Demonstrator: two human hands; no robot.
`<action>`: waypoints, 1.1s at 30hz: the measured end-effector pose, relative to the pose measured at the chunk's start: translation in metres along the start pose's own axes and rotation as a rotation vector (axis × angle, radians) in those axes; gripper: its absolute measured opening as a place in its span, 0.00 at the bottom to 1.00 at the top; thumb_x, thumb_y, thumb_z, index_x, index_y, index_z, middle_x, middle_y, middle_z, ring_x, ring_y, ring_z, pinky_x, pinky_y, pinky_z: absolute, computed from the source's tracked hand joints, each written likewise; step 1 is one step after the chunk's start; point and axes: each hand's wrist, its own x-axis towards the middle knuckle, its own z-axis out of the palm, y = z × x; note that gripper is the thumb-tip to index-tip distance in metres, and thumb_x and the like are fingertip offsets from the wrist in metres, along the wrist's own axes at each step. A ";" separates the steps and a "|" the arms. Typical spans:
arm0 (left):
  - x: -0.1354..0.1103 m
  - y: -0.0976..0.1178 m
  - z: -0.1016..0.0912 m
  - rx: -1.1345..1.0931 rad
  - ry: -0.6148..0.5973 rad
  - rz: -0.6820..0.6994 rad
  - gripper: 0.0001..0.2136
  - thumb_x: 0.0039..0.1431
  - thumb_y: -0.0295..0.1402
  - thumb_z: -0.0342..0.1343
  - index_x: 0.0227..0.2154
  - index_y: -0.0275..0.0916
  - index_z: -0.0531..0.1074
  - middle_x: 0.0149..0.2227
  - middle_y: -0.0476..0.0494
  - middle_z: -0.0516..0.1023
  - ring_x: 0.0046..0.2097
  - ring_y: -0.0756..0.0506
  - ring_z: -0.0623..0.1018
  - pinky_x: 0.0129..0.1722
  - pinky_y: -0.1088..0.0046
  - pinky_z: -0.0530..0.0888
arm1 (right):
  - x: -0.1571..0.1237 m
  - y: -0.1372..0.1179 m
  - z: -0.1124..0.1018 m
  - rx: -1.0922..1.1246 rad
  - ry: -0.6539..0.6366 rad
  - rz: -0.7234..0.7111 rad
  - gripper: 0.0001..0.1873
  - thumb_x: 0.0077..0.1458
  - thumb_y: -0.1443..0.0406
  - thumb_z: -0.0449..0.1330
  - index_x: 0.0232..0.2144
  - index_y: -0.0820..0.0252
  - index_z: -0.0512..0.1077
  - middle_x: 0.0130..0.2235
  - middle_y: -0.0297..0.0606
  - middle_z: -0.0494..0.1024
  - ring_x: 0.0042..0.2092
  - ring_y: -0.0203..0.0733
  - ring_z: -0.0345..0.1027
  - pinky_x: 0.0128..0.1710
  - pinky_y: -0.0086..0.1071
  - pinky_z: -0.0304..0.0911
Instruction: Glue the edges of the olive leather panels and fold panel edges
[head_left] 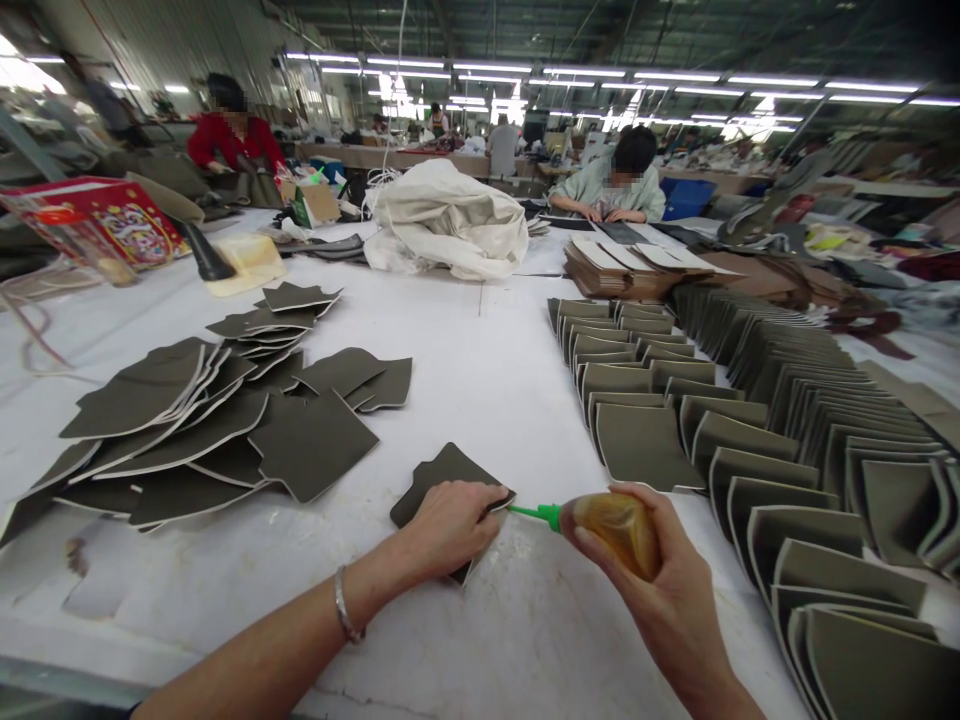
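Observation:
My left hand (pixel 450 525) lies closed on a dark grey cut piece of material (pixel 442 475) near the front of the white table (pixel 480 380), pinning it down. My right hand (pixel 660 580) is wrapped round an amber squeeze bottle (pixel 619 525). Its green nozzle (pixel 534 513) points left and touches the right edge of the piece, just beside my left fingers. A silver bracelet sits on my left wrist.
A loose heap of dark cut pieces (pixel 202 430) spreads at the left. Rows of overlapping folded pieces (pixel 750 430) cover the right side. A white sack (pixel 450 220), a red box (pixel 105 220) and two seated people (pixel 615 185) are at the far end.

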 end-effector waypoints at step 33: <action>-0.003 -0.001 0.004 -0.002 0.067 0.016 0.23 0.56 0.26 0.45 0.54 0.43 0.70 0.49 0.46 0.79 0.47 0.39 0.79 0.46 0.63 0.74 | -0.010 0.009 0.002 0.229 -0.147 0.138 0.26 0.46 0.49 0.65 0.45 0.51 0.65 0.36 0.31 0.73 0.37 0.45 0.69 0.39 0.35 0.63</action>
